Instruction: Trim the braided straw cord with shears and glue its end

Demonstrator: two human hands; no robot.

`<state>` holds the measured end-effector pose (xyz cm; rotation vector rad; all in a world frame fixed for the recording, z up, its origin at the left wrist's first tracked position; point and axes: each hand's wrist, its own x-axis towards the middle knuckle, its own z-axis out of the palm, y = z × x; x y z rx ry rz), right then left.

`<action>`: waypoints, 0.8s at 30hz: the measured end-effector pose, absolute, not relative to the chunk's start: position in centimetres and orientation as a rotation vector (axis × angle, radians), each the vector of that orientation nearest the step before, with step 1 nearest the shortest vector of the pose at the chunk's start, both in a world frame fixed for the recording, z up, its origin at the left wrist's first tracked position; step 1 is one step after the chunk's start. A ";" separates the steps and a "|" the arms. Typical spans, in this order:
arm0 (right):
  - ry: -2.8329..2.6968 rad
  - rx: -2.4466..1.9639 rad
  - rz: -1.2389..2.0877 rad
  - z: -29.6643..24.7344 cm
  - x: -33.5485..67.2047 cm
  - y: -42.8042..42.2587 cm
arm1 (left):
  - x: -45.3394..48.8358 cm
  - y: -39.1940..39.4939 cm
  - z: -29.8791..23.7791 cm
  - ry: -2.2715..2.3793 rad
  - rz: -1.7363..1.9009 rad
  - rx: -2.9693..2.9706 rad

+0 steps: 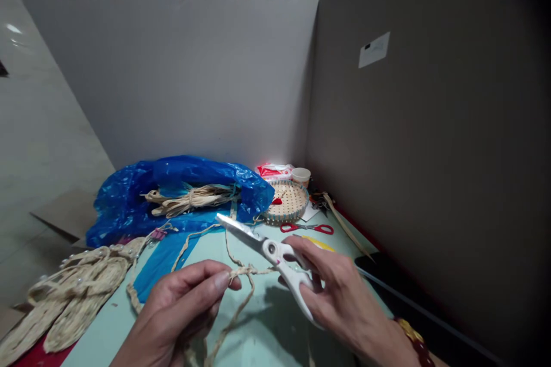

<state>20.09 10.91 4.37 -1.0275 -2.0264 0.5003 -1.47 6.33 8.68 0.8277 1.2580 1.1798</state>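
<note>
My left hand pinches a braided straw cord between thumb and fingertips, close to a knotted spot. Loose lengths of the cord trail down below the hand and back across the table. In my right hand is a pair of white-handled scissors, gripped by the handles, blades pointing up and left above the cord. The blades look closed or nearly so. A thin strand of the cord runs from the knot toward the right hand, where the fingers and handles hide its end.
A blue plastic bag holds a tied bundle of straw. Woven straw sandals with beads lie at left. Behind stand a round woven basket, red-handled scissors and a paper cup. Grey panels rise behind and at right.
</note>
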 end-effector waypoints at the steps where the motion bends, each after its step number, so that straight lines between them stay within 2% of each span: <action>1: -2.069 -0.991 0.388 4.4 20.3 10.8 | -1.6 6.4 8.8 1.239 1.210 0.805; 6: -2.106 -0.747 -0.172 4.8 21.3 10.9 | -2.3 6.6 9.3 1.167 1.381 0.698; 9: -2.195 -0.690 -0.373 4.9 21.4 11.2 | -2.5 6.6 9.4 1.213 1.466 0.623; 19: -2.252 -0.611 -0.468 4.7 21.4 11.7 | -3.4 6.9 7.6 1.192 1.519 0.563; 24: -2.247 -0.628 -0.481 4.2 21.9 11.8 | -2.3 6.3 8.4 1.183 1.432 0.647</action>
